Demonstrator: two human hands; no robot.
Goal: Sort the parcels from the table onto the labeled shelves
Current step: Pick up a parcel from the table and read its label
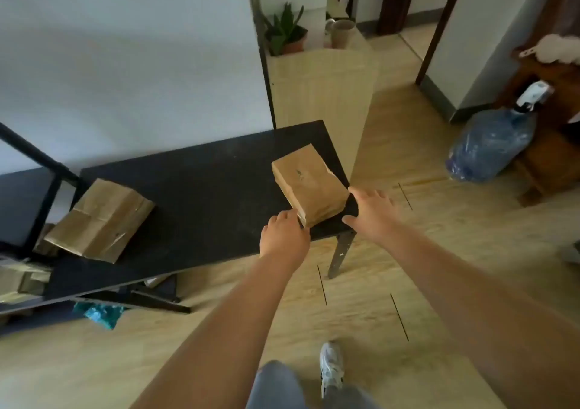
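While I stand at the black table [194, 182], my grey trouser legs [276, 386] and one pale sneaker [331, 368] show nearest, on the light wood floor [392, 251] short of the table's front edge. Both my bare forearms reach over that edge toward the table's right end. My left hand [284, 236] meets the near corner of a brown paper parcel [309, 186], fingertips on the wrapping but not closed round it. My right hand [372, 212] is spread wide, fingers apart, just beside the parcel's right flank; whether it touches the paper I cannot tell, and it grips nothing. That parcel lies flat on the table's right end, turned at an angle, one corner close to the right edge. A second brown parcel [100, 220] lies at the table's left end, well apart from the first, its creased side up. Left of the table stands a black metal frame [40, 164]. Beyond the table's far right corner rises a pale wooden cabinet [323, 88] carrying a potted plant [288, 32] and a mug [342, 33]. Far right of the table, a blue water jug [492, 145] lies on the floor.
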